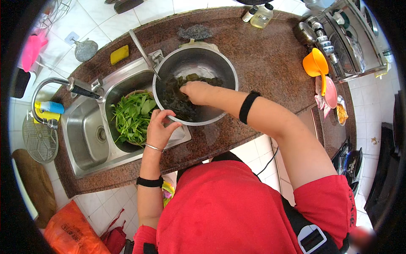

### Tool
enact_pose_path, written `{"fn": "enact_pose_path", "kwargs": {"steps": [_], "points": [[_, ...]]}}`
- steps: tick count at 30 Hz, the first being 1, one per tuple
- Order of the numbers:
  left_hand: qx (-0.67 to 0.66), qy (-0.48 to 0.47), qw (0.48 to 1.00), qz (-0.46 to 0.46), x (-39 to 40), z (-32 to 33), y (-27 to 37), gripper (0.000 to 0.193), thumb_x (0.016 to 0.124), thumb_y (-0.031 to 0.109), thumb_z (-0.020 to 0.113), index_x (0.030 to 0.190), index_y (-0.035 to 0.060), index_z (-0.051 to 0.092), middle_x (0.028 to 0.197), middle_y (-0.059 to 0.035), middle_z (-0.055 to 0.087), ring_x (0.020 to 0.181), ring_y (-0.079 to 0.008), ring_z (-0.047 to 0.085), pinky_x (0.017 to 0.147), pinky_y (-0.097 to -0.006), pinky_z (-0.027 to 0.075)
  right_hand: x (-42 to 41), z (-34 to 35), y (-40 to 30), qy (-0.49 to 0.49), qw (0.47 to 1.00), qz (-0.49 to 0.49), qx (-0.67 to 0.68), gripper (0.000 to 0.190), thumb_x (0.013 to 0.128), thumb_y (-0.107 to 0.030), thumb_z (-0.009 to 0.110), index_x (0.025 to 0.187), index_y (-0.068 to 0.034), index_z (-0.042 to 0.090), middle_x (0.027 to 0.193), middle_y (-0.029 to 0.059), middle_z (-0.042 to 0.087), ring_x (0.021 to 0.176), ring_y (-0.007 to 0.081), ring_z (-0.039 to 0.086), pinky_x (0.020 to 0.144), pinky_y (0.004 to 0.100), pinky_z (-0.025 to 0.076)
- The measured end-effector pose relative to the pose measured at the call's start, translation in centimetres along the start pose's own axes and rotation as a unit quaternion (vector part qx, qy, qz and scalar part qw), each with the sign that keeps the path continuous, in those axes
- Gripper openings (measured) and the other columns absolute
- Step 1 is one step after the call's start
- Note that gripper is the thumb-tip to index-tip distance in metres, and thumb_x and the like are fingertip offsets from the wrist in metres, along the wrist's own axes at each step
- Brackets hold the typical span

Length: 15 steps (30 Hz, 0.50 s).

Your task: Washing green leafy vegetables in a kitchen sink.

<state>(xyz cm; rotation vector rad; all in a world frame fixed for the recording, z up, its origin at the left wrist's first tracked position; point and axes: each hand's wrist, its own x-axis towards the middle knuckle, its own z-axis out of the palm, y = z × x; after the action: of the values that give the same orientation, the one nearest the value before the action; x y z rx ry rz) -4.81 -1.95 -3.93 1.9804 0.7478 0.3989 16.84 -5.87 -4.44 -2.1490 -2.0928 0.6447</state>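
A wide metal bowl sits on the countertop, overlapping the right edge of the sink. In it lies a mass of dark, wet, seaweed-like leaves with some liquid. My left hand pinches the bowl's near-left rim between thumb and fingers. Deep inside the bowl, my right hand is curled down into the dark leaves; its fingertips are hidden, so I cannot see whether they grip any. Beside my left hand, fresh green leafy vegetables fill a round container in the right sink basin, partly covered by the bowl.
A slim tap reaches over the bowl's left rim. The left sink basin has a curved faucet beside it. A yellow sponge, two bottles and an orange dipper stand around the granite counter. A dish rack is at right.
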Motion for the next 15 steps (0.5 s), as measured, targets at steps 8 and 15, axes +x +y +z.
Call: {"fn": "enact_pose_path", "kwargs": {"steps": [8, 15], "points": [[0.002, 0.024, 1.0, -0.005, -0.2, -0.1, 0.5, 0.034, 0.061, 0.011, 0.079, 0.09, 0.0084, 0.061, 0.084, -0.0047, 0.051, 0.073, -0.0183, 0.054, 0.067, -0.0297, 0.046, 0.2, -8.2, -0.3, -0.012, 0.996, 0.086, -0.024, 0.046, 0.069, -0.04, 0.069, 0.101, -0.007, 0.063, 0.105, 0.0203, 0.06, 0.094, 0.0347, 0.06, 0.081, 0.0432, 0.048], [0.011, 0.009, 1.0, -0.007, 0.1, 0.1, 0.2, 0.033, 0.063, 0.008, 0.077, 0.09, 0.0071, 0.06, 0.086, -0.0045, 0.05, 0.074, -0.0167, 0.055, 0.068, -0.0277, 0.047, 0.9, -4.4, 0.0, -0.123, 0.988, 0.091, 0.003, 0.11, 0.051, -0.052, 0.079, 0.141, -0.027, 0.021, 0.146, 0.0268, -0.002, 0.125, 0.0549, 0.022, 0.1, 0.0539, 0.031]]}}
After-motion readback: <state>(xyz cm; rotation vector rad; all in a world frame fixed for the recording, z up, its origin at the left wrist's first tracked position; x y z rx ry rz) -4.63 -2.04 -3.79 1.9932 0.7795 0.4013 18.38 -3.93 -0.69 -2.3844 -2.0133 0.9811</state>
